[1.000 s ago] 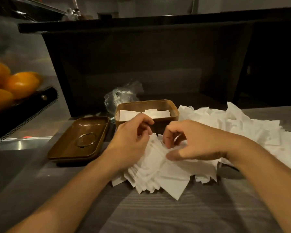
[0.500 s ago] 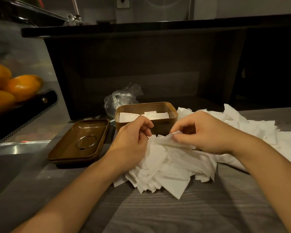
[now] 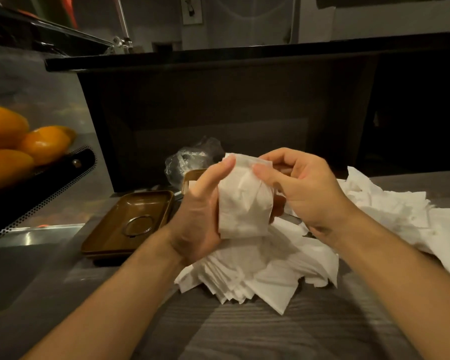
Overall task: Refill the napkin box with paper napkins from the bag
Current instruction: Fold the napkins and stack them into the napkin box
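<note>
Now both hands, left hand (image 3: 203, 216), right hand (image 3: 304, 188), gripping folded napkin stack (image 3: 242, 201), unmarked.

lid (image 3: 130, 220) left of napkin pile (image 3: 265, 271), bag (image 3: 190, 158) behind box (image 3: 190, 181), fruit (image 3: 24, 141) far left

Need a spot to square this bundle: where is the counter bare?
Bare wood grain lies nearest, between the forearms, below the napkin pile. Crowded: loose napkins right, lid left, box and bag behind the hands.
</note>
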Action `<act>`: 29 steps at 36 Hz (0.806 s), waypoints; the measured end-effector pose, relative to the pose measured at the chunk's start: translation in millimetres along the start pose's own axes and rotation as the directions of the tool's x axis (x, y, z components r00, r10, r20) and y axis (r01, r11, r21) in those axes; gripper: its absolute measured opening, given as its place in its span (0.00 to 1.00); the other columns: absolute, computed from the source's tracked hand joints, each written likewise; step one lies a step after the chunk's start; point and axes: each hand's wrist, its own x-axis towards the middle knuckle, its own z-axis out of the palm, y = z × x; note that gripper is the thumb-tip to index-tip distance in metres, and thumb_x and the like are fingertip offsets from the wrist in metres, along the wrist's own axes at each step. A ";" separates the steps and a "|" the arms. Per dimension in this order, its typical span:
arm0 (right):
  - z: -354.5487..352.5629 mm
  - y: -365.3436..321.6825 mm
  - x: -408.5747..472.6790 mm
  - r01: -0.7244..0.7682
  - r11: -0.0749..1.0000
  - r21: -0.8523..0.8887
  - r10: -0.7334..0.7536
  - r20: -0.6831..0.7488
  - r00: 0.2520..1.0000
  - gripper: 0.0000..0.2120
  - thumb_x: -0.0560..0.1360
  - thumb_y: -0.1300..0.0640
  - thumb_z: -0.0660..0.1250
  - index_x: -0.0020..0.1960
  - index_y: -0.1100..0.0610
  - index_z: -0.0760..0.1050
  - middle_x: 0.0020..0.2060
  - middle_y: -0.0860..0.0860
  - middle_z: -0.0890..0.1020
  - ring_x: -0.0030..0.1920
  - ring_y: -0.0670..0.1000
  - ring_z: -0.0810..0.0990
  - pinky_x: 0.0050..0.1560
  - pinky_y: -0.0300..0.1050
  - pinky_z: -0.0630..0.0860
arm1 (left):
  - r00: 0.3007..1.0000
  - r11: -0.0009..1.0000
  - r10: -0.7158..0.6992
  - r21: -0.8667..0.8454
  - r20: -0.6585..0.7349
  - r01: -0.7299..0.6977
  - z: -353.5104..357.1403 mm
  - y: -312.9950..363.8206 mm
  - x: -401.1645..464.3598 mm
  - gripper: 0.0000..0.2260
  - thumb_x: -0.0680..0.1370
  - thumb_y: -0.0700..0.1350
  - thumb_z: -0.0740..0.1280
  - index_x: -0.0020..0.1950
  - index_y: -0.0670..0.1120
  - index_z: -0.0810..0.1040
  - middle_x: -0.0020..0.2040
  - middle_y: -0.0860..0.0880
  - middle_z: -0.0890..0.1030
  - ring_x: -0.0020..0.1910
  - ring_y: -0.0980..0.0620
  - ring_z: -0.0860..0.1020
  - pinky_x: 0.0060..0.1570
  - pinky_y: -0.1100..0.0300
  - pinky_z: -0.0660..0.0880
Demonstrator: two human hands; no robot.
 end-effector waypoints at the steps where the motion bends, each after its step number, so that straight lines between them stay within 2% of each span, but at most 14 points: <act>1: 0.9 0.5 -0.2 0.000 1.000 0.009 0.000 -0.010 1.000 0.04 0.77 0.53 0.71 0.51 0.53 0.82 0.41 0.48 0.87 0.42 0.48 0.87 0.37 0.45 0.84 | 1.000 0.999 -0.026 -0.045 0.017 0.027 1.2 -0.9 1.0 0.26 0.74 0.63 0.61 0.66 0.51 0.79 0.63 0.44 0.82 0.61 0.43 0.81 0.60 0.44 0.79; 4: 3.7 2.4 -2.5 -0.002 1.000 0.016 0.001 0.017 1.000 0.04 0.77 0.52 0.71 0.50 0.51 0.82 0.40 0.47 0.85 0.36 0.42 0.84 0.31 0.37 0.79 | 0.996 0.990 -0.058 -0.128 0.073 0.067 1.6 -3.2 2.4 0.19 0.71 0.57 0.67 0.57 0.51 0.86 0.59 0.42 0.84 0.56 0.43 0.83 0.56 0.44 0.80; 5: 4.3 4.3 -2.8 -0.009 1.000 0.005 0.009 0.022 1.000 0.04 0.77 0.51 0.71 0.49 0.50 0.82 0.40 0.46 0.85 0.37 0.41 0.84 0.32 0.37 0.79 | 0.994 0.986 -0.060 -0.149 0.096 0.074 2.4 -3.0 1.7 0.17 0.70 0.55 0.68 0.55 0.51 0.87 0.57 0.42 0.85 0.54 0.43 0.84 0.56 0.44 0.81; 9: 3.2 12.9 2.0 -0.002 0.999 -0.044 0.002 0.006 1.000 0.04 0.78 0.52 0.71 0.52 0.47 0.82 0.44 0.43 0.85 0.46 0.45 0.84 0.43 0.41 0.83 | 0.981 0.972 -0.138 -0.169 0.136 0.161 2.6 -2.4 3.8 0.09 0.73 0.43 0.69 0.48 0.46 0.88 0.45 0.43 0.83 0.44 0.45 0.83 0.53 0.46 0.82; 10: 2.4 15.5 3.5 0.013 0.997 -0.074 -0.014 -0.021 1.000 0.04 0.78 0.53 0.70 0.53 0.47 0.81 0.45 0.43 0.84 0.48 0.44 0.83 0.47 0.41 0.82 | 0.985 0.971 -0.139 -0.179 0.104 0.157 1.2 -2.6 6.0 0.09 0.72 0.41 0.68 0.48 0.43 0.87 0.42 0.43 0.80 0.42 0.47 0.81 0.50 0.48 0.82; 12: -1.0 19.1 3.3 0.073 0.975 -0.208 -0.084 -0.047 0.995 0.04 0.79 0.53 0.70 0.53 0.46 0.79 0.46 0.41 0.82 0.49 0.41 0.81 0.48 0.36 0.80 | 0.993 0.969 -0.096 -0.233 -0.068 0.077 -5.1 -2.2 12.1 0.16 0.70 0.39 0.67 0.57 0.41 0.82 0.38 0.44 0.77 0.37 0.49 0.78 0.43 0.52 0.81; 13: -3.0 19.5 1.4 0.125 0.947 -0.297 -0.131 0.000 0.991 0.04 0.78 0.53 0.71 0.52 0.45 0.79 0.45 0.41 0.81 0.49 0.40 0.80 0.46 0.33 0.78 | 0.983 0.967 -0.065 -0.254 -0.172 0.019 -10.8 -1.9 15.4 0.20 0.69 0.39 0.67 0.61 0.41 0.79 0.38 0.45 0.77 0.36 0.51 0.77 0.39 0.55 0.79; 15: -5.9 17.5 -4.4 0.210 0.894 -0.397 -0.127 0.224 0.966 0.06 0.75 0.56 0.74 0.48 0.45 0.81 0.45 0.39 0.81 0.49 0.38 0.79 0.47 0.30 0.75 | 0.956 0.961 -0.018 -0.267 -0.292 -0.064 -20.6 0.3 18.2 0.18 0.73 0.40 0.66 0.63 0.42 0.75 0.39 0.46 0.75 0.34 0.52 0.74 0.35 0.58 0.75; 17: -5.5 12.9 -10.0 0.211 0.861 -0.463 0.042 0.477 0.878 0.10 0.71 0.53 0.78 0.49 0.42 0.82 0.50 0.35 0.79 0.55 0.36 0.76 0.52 0.30 0.73 | 0.943 0.959 -0.032 -0.275 -0.332 -0.064 -26.2 0.7 18.3 0.14 0.77 0.42 0.62 0.62 0.42 0.75 0.37 0.47 0.75 0.33 0.53 0.73 0.32 0.60 0.73; 19: -2.5 12.6 -13.7 0.208 0.816 -0.539 0.201 0.602 0.773 0.17 0.68 0.45 0.80 0.54 0.37 0.80 0.56 0.30 0.73 0.61 0.34 0.71 0.60 0.33 0.71 | 0.944 0.957 -0.059 -0.286 -0.326 -0.039 -26.5 0.6 16.0 0.12 0.79 0.43 0.60 0.61 0.42 0.75 0.36 0.47 0.74 0.32 0.53 0.72 0.31 0.61 0.72; 20: -1.7 13.4 -14.2 0.240 0.783 -0.574 0.225 0.620 0.752 0.21 0.66 0.41 0.80 0.56 0.35 0.79 0.57 0.29 0.70 0.62 0.34 0.69 0.63 0.35 0.71 | 0.947 0.957 -0.061 -0.287 -0.314 -0.034 -25.1 0.2 15.4 0.12 0.80 0.43 0.60 0.61 0.42 0.75 0.36 0.47 0.74 0.32 0.53 0.72 0.31 0.61 0.71; 22: 3.8 12.9 -13.8 0.274 0.743 -0.610 0.212 0.604 0.768 0.23 0.64 0.37 0.80 0.56 0.34 0.78 0.58 0.29 0.68 0.62 0.34 0.68 0.63 0.36 0.72 | 0.951 0.958 -0.058 -0.285 -0.305 -0.032 -25.7 -0.8 15.9 0.12 0.80 0.44 0.59 0.61 0.41 0.75 0.37 0.46 0.75 0.32 0.53 0.72 0.32 0.60 0.71; 25: 5.8 14.6 -15.4 0.211 0.793 -0.572 0.173 0.543 0.822 0.19 0.64 0.38 0.79 0.53 0.36 0.80 0.55 0.29 0.72 0.58 0.31 0.72 0.56 0.28 0.72 | 0.942 0.968 -0.053 -0.247 -0.331 -0.033 -30.4 -3.7 16.4 0.12 0.81 0.46 0.59 0.60 0.42 0.75 0.37 0.46 0.76 0.32 0.53 0.74 0.33 0.60 0.73; 29: 3.9 16.9 -15.2 0.228 0.798 -0.558 0.150 0.550 0.822 0.15 0.67 0.39 0.78 0.52 0.37 0.82 0.54 0.31 0.74 0.57 0.34 0.74 0.56 0.32 0.74 | 0.946 0.976 -0.065 -0.219 -0.318 -0.006 -31.0 -7.0 15.1 0.13 0.81 0.46 0.60 0.60 0.42 0.76 0.39 0.46 0.76 0.33 0.52 0.75 0.35 0.59 0.74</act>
